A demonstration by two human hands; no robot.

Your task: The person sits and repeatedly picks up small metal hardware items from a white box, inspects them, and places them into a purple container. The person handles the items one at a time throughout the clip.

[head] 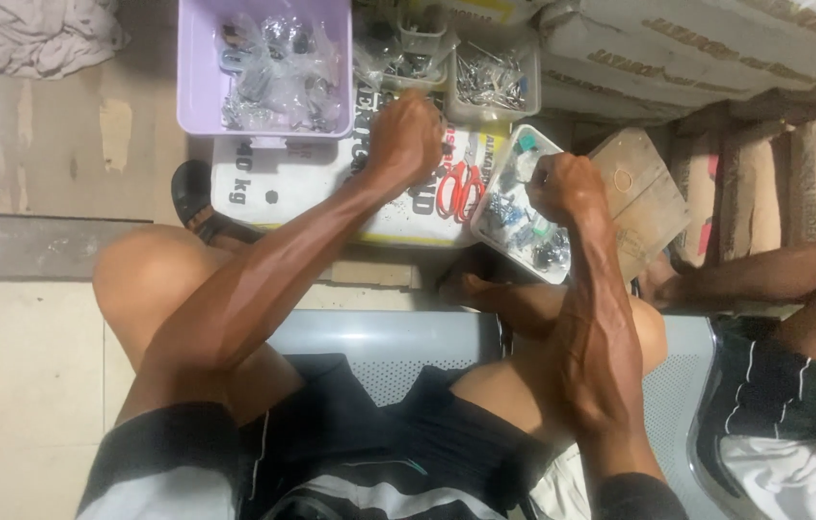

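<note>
My left hand [406, 135] is closed in a fist over the white printed sack [283, 183], just below a small grey tray of parts [408, 53]. What it holds is hidden by the fingers. My right hand [567, 188] is also closed, hovering over a white rectangular tray [524, 207] filled with small dark and blue parts. It seems to pinch something small, but I cannot make it out. Red-handled scissors [459, 190] lie on the sack between the two hands.
A lilac bin [198, 87] holds clear bags of parts. A grey tray of metal pins [493, 82] sits behind. A wooden board [641, 197] lies right of the white tray. Another person's arm and leg [774, 279] are at right. I sit on a grey perforated bench [379, 347].
</note>
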